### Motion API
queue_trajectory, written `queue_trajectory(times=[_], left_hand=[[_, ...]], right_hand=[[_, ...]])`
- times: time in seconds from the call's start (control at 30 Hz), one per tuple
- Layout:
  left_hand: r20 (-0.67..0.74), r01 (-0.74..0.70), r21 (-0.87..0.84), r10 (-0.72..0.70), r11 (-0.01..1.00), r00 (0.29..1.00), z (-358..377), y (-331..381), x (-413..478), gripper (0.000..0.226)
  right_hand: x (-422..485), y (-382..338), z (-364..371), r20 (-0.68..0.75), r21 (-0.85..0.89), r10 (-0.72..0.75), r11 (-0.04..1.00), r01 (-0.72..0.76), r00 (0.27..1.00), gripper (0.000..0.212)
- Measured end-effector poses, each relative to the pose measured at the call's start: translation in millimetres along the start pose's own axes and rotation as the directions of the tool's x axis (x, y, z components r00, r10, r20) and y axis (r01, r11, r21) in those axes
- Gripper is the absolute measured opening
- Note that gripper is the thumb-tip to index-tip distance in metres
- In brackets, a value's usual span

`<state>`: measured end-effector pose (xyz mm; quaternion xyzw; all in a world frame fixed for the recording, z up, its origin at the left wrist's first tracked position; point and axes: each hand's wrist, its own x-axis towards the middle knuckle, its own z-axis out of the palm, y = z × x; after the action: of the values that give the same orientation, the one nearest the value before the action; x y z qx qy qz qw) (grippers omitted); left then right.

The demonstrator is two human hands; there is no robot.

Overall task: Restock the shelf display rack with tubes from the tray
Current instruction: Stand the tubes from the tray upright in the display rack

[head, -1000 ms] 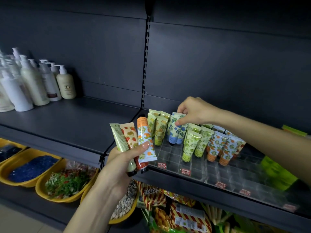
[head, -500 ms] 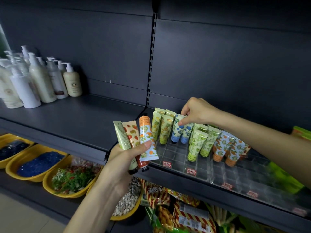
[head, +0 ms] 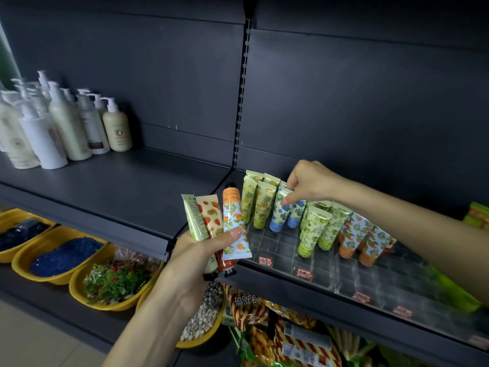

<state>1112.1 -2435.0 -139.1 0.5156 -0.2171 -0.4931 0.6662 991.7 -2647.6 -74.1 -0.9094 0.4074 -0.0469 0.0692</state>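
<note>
Little can be read. The orange-capped tube (head: 234, 226) in the left hand (head: 203, 250) carries letters near its top that look like "ONG", beside a line of small print too fine to make out. At about 7 o'clock from it, the green tube (head: 195, 218) bears rows of tiny unreadable print and a small recycling mark near its lower end. Red price tags (head: 265, 261) line the front edge of the clear rack (head: 280, 250), their figures blurred. At 6 o'clock, a striped snack bag (head: 244, 303) on the lower shelf shows large characters that cannot be made out.
</note>
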Motion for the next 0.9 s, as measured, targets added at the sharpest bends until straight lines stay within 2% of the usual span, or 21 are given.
queue_trajectory(times=[0.33, 0.47, 0.6, 0.9], left_hand=[[-0.003, -0.004, -0.018, 0.004, 1.000, 1.000, -0.5, 2.2, -5.3, 0.040], [0.007, 0.002, -0.016, -0.002, 1.000, 1.000, 1.3, 0.9, -5.4, 0.041], [0.006, 0.000, -0.022, 0.000, 1.000, 1.000, 4.0, 2.0, -6.5, 0.038], [-0.005, 0.013, -0.034, -0.013, 0.999, 1.000, 2.8, 1.2, -9.5, 0.039]], right_hand=[[0.8, -2.5, 0.8, 0.041, -0.049, 0.021, 0.999, -0.019, 0.999, 0.050], [2.4, 0.7, 0.3, 0.037, -0.044, 0.028, 0.999, -0.026, 0.999, 0.032], [1.0, 1.7, -2.6, 0.024, -0.013, 0.033, 0.999, -0.032, 0.999, 0.026], [-0.9, -2.9, -0.1, 0.030, -0.029, 0.046, 0.999, -0.045, 0.998, 0.035]])
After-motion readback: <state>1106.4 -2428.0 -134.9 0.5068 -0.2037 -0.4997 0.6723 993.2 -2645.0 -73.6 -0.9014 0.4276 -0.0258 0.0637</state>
